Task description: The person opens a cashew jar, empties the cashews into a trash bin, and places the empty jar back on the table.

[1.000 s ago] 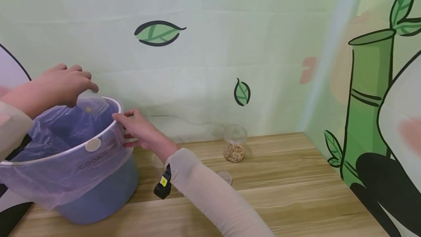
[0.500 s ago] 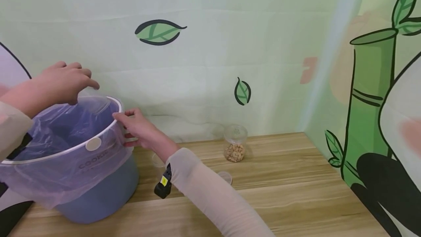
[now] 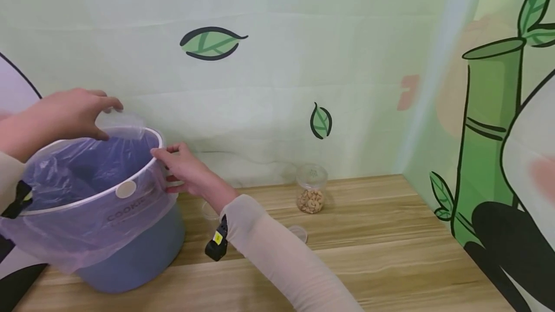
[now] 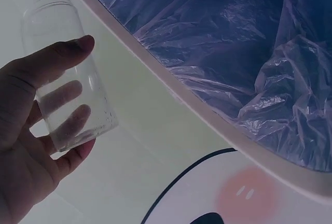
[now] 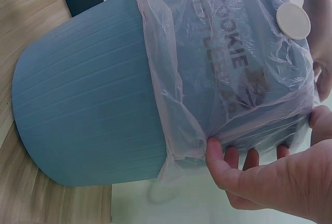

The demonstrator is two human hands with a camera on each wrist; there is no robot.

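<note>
My left hand [image 3: 73, 114] holds a clear plastic jar [image 4: 44, 29] with the thumb across its side and the fingers behind. Nothing shows inside the jar in the left wrist view, and its threaded mouth has no lid. In the head view the jar is just above the far rim of a blue trash can [image 3: 134, 259]. A translucent pinkish bag [image 5: 202, 53] lines the can and folds over its outside. My right hand [image 3: 182, 165] grips the can's white rim on the right, thumb on top and fingers against the bag outside.
A clear jar of cashews [image 3: 311, 200], lid on, stands near the table's back edge. A clear round lid [image 3: 298, 234] lies on the wooden table [image 3: 368, 235]. Another clear round piece [image 3: 211, 210] sits partly behind my right wrist. A printed cloth backdrop [image 3: 269, 61] rises behind.
My left hand has turned and lifted the jar from inside the can's opening to above the far rim. A small yellowish bit seen in it earlier no longer shows. My right hand stays put.
</note>
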